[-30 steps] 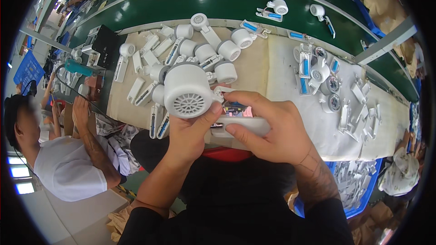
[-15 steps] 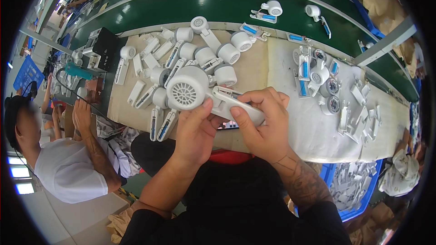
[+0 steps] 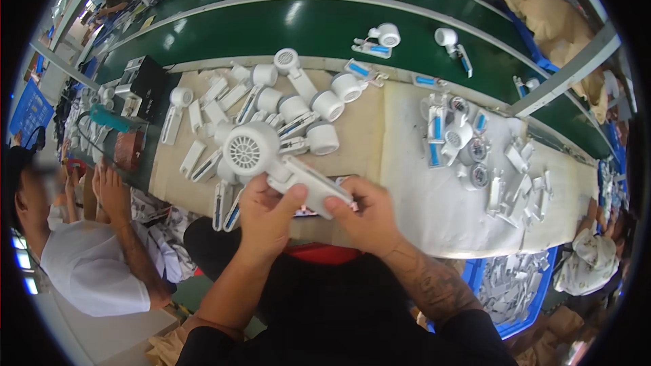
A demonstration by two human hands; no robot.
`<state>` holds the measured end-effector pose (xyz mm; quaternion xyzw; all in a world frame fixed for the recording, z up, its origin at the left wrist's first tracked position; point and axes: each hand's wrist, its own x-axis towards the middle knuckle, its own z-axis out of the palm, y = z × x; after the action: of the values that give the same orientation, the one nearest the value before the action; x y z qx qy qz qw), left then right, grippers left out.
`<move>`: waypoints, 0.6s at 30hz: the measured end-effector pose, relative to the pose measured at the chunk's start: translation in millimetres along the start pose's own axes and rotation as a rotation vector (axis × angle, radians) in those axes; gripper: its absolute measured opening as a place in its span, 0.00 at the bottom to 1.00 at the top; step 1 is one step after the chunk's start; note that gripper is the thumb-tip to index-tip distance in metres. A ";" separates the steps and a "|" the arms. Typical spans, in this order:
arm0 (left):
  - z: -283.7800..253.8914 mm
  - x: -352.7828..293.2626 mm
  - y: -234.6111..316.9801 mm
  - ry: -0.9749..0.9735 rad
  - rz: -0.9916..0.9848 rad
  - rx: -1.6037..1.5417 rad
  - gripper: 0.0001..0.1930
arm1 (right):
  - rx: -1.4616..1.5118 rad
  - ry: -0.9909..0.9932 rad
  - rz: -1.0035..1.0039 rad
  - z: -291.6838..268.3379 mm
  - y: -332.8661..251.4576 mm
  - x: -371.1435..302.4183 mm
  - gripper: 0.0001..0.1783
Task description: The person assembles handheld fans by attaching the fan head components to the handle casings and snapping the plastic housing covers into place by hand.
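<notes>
Both my hands hold one white handheld fan, with a round slotted grille and a straight handle, above the near edge of the bench. My left hand is closed round the neck, where head and handle meet, its thumb on the casing. The handle's far end is pinched between the thumb and fingers of my right hand. Just beyond lies a heap of similar white fans, several with slotted handles. A dark, flat object with a bright surface is partly hidden beneath the held fan.
At right on the bench are opened fan parts with blue cells and white handle shells. A green conveyor runs behind. Below right stands a blue bin of parts. On the left sit a black machine and a person in white.
The fan has turned in my hands, so the handle's plain side faces up. My right hand has slid to the handle's end. The whole view has shifted slightly.
</notes>
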<state>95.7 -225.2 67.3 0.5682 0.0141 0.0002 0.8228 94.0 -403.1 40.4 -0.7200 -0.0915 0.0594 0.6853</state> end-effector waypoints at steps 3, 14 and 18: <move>-20.3 2.7 -0.5 0.018 -0.034 -0.015 0.20 | -0.008 -0.256 -0.013 8.5 -16.2 17.7 0.12; -125.5 34.1 44.2 0.202 0.075 0.145 0.14 | -0.425 -0.651 0.079 17.9 -36.9 111.9 0.11; -220.9 28.9 99.9 0.539 0.079 1.056 0.10 | -0.740 -0.023 -0.370 -50.3 -31.6 234.2 0.08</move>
<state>120.9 17.1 81.8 0.8806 0.1998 0.1679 0.3954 331.6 -400.8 83.9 -0.8885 -0.2422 -0.0939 0.3781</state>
